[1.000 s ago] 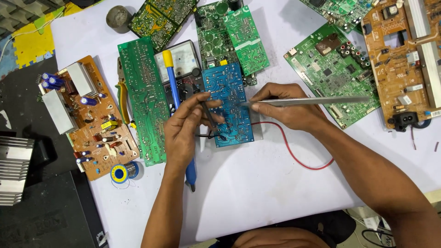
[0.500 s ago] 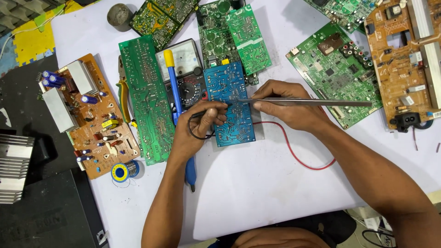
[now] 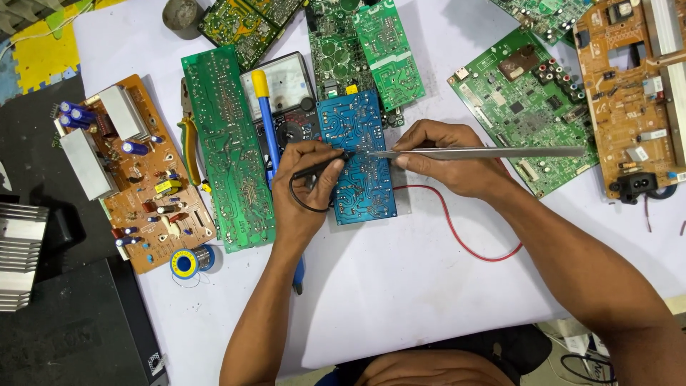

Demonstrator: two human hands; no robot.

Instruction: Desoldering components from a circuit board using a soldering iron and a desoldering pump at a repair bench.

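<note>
Multimeter (image 3: 289,93) mostly hidden under boards and blue-handled tool (image 3: 268,121). Black probe (image 3: 325,166) tip contact too small to tell. Orange board (image 3: 632,86) cut off by right edge.

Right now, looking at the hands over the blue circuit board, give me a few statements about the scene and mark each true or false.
1. The left hand holds a black probe tip against the blue circuit board. True.
2. The right hand holds a red screwdriver. False: it holds long grey metal tweezers.
3. A red wire curves across the white table. True.
4. The small yellow-and-blue solder spool sits on the blue board. False: it lies on the table beside the brown circuit board.
</note>
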